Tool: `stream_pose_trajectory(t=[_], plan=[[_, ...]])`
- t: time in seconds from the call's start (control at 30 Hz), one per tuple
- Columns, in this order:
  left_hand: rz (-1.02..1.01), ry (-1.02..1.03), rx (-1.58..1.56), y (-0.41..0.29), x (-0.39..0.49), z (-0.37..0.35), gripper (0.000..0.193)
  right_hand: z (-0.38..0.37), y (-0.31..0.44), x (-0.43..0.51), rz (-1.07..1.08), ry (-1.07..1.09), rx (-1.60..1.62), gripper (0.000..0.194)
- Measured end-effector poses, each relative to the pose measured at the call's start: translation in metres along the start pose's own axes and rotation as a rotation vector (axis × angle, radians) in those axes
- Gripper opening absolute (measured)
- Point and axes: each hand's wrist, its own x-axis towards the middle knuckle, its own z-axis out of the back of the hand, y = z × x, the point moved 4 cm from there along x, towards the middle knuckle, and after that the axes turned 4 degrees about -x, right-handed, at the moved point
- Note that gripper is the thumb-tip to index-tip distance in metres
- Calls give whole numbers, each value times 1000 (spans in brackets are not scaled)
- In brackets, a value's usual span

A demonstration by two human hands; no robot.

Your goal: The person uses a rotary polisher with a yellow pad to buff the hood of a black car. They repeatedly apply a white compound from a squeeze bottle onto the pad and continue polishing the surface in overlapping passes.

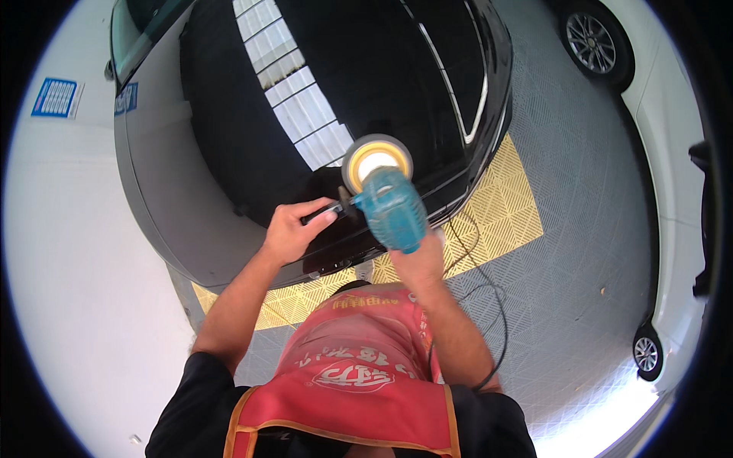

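Observation:
A teal electric car polisher [392, 212] lies over the front part of a glossy black car hood [389, 91]. Its round pad [378, 157], with a yellow ring and grey rim, rests on or just above the paint; which one cannot be told. My left hand [295, 229] grips the black side handle [327, 212], which sticks out to the left of the tool. Around the rear of the body is my right hand [421, 260], its fingers partly hidden by the housing. White roof panels are mirrored in the hood left of the pad.
A black power cord [504, 320] loops beside my right arm over the grey floor tiles [561, 229]. Yellow tiles [509, 200] lie around the car's edge. On the right stands a white car [670, 189]; a white wall [63, 229] with a blue poster [55, 97] rises on the left.

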Motion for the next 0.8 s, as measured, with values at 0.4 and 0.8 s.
stream_pose_trajectory(t=[0.4,0.8], plan=[[25,-285,-401,148,-99,96,32,-106,116,-26,240,264,-291,40],[-141,-64,-186,-74,52,-45,35,113,23,98,308,69,73,37]])
